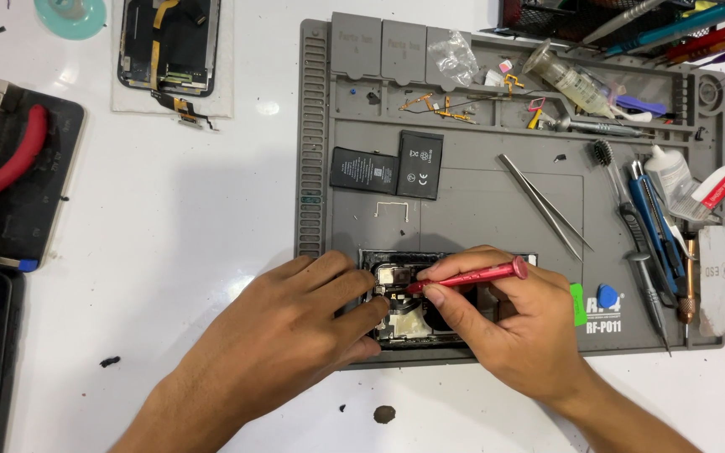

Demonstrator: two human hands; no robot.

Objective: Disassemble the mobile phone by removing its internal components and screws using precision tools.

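We keep the opened phone [404, 323] on the gray mat [480, 218], at 6 o'clock. Our left hand [295, 323] presses it with loose fingers; our right hand [513, 323] pinches the red screwdriver [467, 276]. The tip may slip and scratch parts.

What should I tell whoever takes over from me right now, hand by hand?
Left hand: fingers rest on the left edge of the opened phone body, steadying it on the grey repair mat.
Right hand: holds the red screwdriver, tip down in the phone's upper left interior.
Done: the screen assembly lies apart on the table at upper left; the black battery lies on the mat above the phone.
Also on the mat: tweezers and small flex parts in the top trays.
Left: the phone is open, its board area exposed; I cannot tell which screws remain.
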